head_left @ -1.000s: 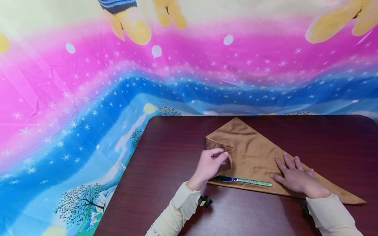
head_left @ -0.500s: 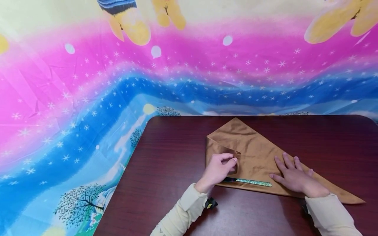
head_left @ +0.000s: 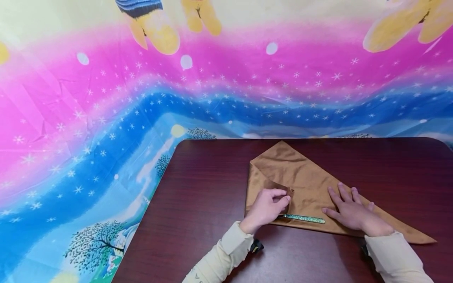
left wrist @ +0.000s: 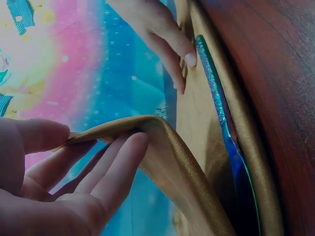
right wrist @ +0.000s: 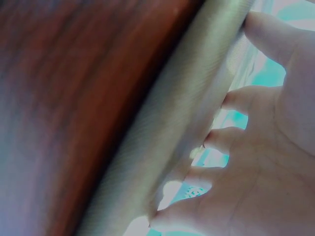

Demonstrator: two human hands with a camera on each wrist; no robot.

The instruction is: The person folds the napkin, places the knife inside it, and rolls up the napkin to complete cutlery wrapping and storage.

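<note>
A golden-brown cloth napkin (head_left: 308,177) lies folded into a roughly triangular shape on the table. My left hand (head_left: 267,205) pinches its left corner between thumb and fingers and holds that flap raised and folded inward. In the left wrist view the lifted cloth (left wrist: 147,125) arches from the fingertips. Along the napkin's near edge lies a table knife (head_left: 304,218) with a glittery green handle; its blue iridescent blade (left wrist: 241,182) is partly under the raised flap. My right hand (head_left: 354,212) rests with spread fingers on the napkin's right part, its fingertips touching the cloth.
The dark red-brown wooden table (head_left: 201,188) extends around the napkin on all sides. Behind it hangs a colourful backdrop cloth (head_left: 226,78) with snowflakes and trees. A small black device (head_left: 256,246) sits at my left wrist.
My left hand has moved right and slightly nearer, drawing the pinched corner farther over the napkin and covering the knife's blade in the head view. The right hand stays in place.
</note>
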